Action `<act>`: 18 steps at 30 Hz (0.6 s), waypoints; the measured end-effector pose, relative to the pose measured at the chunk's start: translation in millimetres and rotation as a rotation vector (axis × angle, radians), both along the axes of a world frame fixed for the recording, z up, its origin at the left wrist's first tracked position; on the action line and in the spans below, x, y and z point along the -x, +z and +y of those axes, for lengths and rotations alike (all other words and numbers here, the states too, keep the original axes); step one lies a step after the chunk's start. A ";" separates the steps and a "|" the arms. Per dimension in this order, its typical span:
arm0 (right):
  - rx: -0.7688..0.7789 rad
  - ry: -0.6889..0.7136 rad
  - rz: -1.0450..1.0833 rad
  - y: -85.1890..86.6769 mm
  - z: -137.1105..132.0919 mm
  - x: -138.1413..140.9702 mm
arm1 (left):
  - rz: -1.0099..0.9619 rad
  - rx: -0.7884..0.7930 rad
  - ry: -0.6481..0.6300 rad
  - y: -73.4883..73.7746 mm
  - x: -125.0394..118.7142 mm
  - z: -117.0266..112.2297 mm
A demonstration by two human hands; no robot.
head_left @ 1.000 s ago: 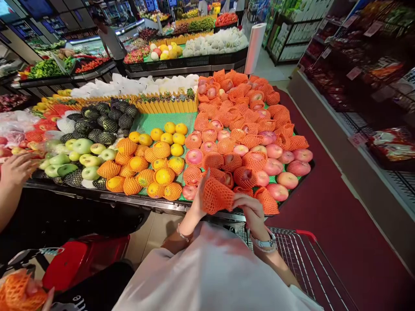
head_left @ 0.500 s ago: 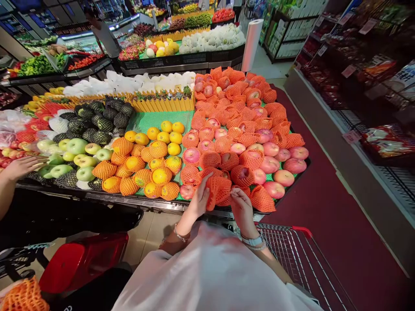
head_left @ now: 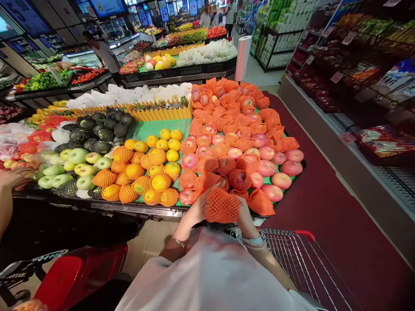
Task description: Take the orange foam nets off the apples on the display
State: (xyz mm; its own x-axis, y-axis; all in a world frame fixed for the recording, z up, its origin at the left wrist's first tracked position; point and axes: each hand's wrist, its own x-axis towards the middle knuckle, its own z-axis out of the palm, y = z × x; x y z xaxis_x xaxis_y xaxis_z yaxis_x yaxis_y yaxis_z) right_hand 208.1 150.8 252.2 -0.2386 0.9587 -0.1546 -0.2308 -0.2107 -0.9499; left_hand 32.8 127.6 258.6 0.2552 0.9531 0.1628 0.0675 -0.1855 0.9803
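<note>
In front of my body, at the front edge of the fruit stand, I hold an orange foam fruit net (head_left: pixel 222 206) in both hands. My left hand (head_left: pixel 197 211) grips its left side, and my right hand (head_left: pixel 244 214) has hold of the right side, its fingers partly behind the mesh. Whether fruit sits inside the net cannot be made out. Just beyond my hands is a heap of red apples (head_left: pixel 267 168), many wrapped in the same orange netting. Netted oranges (head_left: pixel 160 182) lie left of my hands.
A shopping cart (head_left: pixel 292 255) stands at my right. Another person's hand (head_left: pixel 16 177) reaches toward green apples (head_left: pixel 86 182) on the left. A red plastic seat or bin (head_left: pixel 84 270) is at lower left. Packaged goods fill a shelf (head_left: pixel 327 125) at right. A bag roll (head_left: pixel 243 58) stands behind the apples.
The net has turned and dropped slightly, its mesh side now facing me. My right hand has gone from pinching beside it to gripping its right side. The view has tilted up a little.
</note>
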 end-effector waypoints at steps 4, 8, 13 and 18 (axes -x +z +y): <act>-0.041 -0.039 -0.040 -2.4 4.6 -9.9 | 0.167 -0.029 0.115 9.4 6.4 6.1; -0.118 0.123 -0.107 1.9 2.5 -9.2 | 0.335 0.015 0.231 12.7 10.9 6.6; -0.158 0.298 -0.083 -13.7 -13.2 -6.7 | 0.217 0.043 0.046 8.1 8.4 7.1; -0.089 0.239 -0.037 -32.4 -21.7 -15.4 | 0.027 0.057 0.389 5.3 13.4 15.4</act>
State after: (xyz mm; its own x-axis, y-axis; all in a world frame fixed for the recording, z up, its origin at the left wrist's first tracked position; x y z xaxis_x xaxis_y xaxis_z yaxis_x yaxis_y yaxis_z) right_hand 223.4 129.1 219.7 -0.4557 0.8861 -0.0847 -0.1495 -0.1699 -0.9741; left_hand 19.4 143.0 263.9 -0.1231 0.9868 0.1050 0.1476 -0.0864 0.9853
